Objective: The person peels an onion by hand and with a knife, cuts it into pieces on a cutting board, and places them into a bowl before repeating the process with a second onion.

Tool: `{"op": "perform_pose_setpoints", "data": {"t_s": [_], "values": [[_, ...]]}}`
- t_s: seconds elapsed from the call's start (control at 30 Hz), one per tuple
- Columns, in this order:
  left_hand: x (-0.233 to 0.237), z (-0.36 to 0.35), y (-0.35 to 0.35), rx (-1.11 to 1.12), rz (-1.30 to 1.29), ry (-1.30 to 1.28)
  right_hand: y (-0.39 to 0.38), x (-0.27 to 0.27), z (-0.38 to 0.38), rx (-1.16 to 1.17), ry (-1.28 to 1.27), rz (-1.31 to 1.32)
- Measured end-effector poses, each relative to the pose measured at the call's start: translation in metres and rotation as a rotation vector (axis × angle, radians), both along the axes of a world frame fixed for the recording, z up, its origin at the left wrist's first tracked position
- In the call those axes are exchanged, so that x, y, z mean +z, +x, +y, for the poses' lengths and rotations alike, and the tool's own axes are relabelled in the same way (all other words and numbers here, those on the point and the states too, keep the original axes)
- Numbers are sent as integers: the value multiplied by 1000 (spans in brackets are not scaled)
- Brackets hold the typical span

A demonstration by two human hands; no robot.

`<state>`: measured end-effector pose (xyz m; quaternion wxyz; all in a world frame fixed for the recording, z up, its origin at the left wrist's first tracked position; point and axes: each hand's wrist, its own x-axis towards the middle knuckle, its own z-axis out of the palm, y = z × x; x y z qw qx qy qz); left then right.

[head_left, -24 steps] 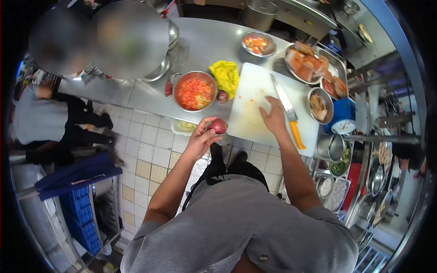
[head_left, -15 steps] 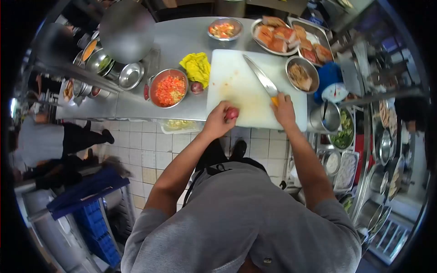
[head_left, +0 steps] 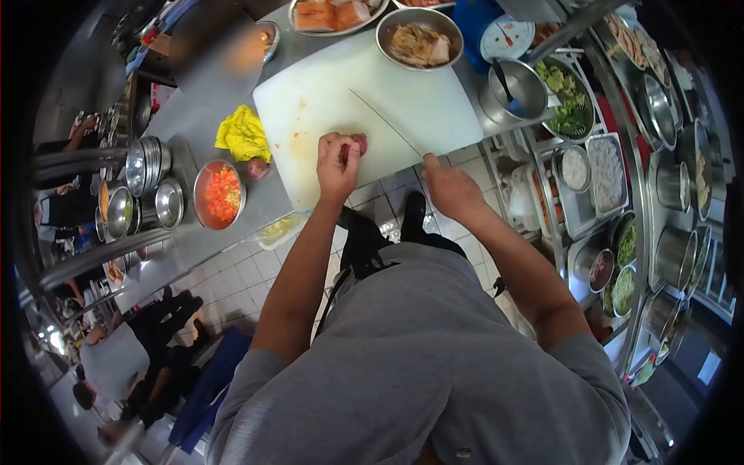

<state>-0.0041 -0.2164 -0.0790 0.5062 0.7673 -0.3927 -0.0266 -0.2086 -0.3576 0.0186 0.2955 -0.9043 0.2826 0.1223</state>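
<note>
My left hand (head_left: pixel 338 169) is closed around a small red onion (head_left: pixel 359 142) over the near part of the white cutting board (head_left: pixel 310 89). In my right hand (head_left: pixel 456 191), at the board's near edge, is a knife (head_left: pixel 385 122). Its blade shows edge-on as a thin line pointing away to the upper left, and the fist hides its handle. Blade and onion are apart. Another red onion (head_left: pixel 257 168) sits left of the board beside a crumpled yellow cloth (head_left: pixel 242 133). Small bits of food lie on the board.
A bowl of diced red vegetables (head_left: pixel 220 195) stands to the left. At the board's far edge is a bowl of cooked meat (head_left: pixel 421 45). A metal pot (head_left: pixel 513 91) and a scale (head_left: pixel 507 37) stand on the right. Another person (head_left: pixel 116 360) is at lower left.
The head view has turned, so the counter appears tilted. My left hand has brought the onion further over the board. The knife has rolled from flat to edge-on in my right hand.
</note>
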Motion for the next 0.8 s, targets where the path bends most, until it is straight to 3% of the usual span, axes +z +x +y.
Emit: {"op": "perform_pose_setpoints", "data": {"t_s": [0.33,0.73,0.8], "values": [[0,-7,-2,-32,-44,0,-65,65,24,67,71,65],[-6,-6,0,-45,28,25,-4,5,24,47,131,24],[-6,-6,3,-35,-87,35,17,-5,20,47,151,-26]]}}
